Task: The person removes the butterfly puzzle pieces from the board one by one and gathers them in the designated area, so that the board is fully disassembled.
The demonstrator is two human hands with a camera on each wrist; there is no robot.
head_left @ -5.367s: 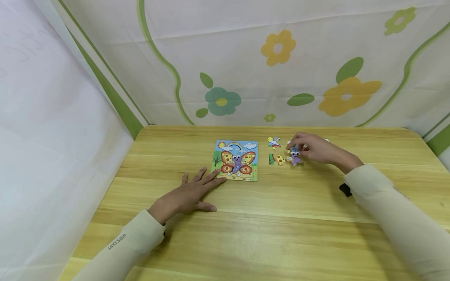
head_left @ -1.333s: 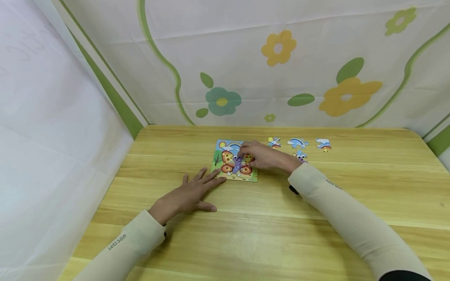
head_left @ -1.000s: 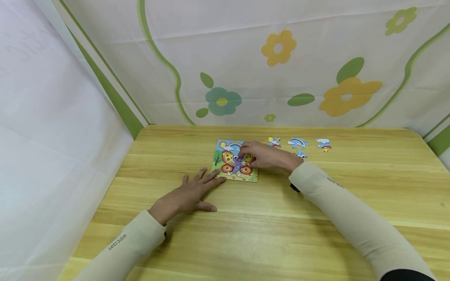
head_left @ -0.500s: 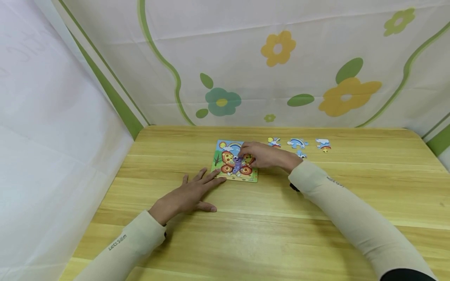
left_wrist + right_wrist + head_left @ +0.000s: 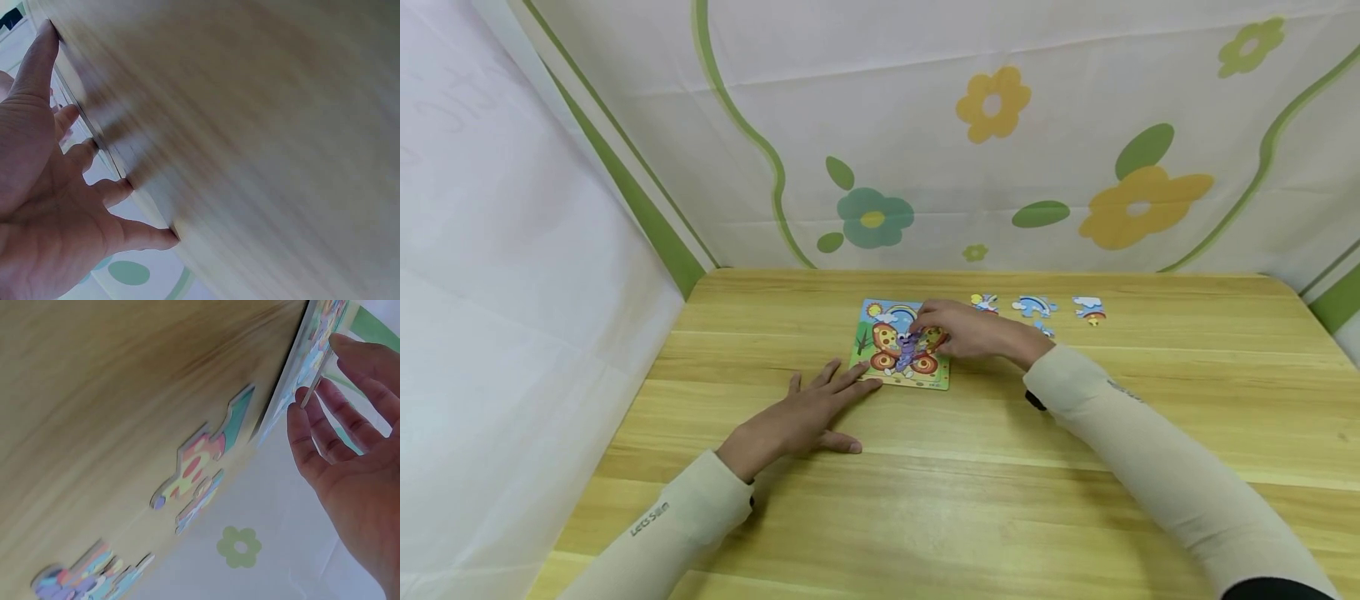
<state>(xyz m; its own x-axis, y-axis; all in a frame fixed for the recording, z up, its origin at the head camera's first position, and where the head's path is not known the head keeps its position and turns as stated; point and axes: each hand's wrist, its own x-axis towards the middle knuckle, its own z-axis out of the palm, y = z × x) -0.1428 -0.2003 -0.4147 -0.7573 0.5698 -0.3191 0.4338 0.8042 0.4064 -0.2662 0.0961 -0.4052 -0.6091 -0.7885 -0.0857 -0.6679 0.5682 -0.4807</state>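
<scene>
Facing flowered cloth, the wooden table bears spread left fingers; right fingers pinch a puzzle piece.

Across the bench, a broad stretch of wood lies open in front of the puzzle board, between the forearms. A narrow strip also runs free behind the board, bounded by the upright fabric wall. The left hand blocks the board's near left corner; the right hand, pinching a puzzle piece, bars its right side. Flat loose pieces lie beyond that wrist, with bare gaps between. Clearance beneath the wrist is hard to judge.
</scene>
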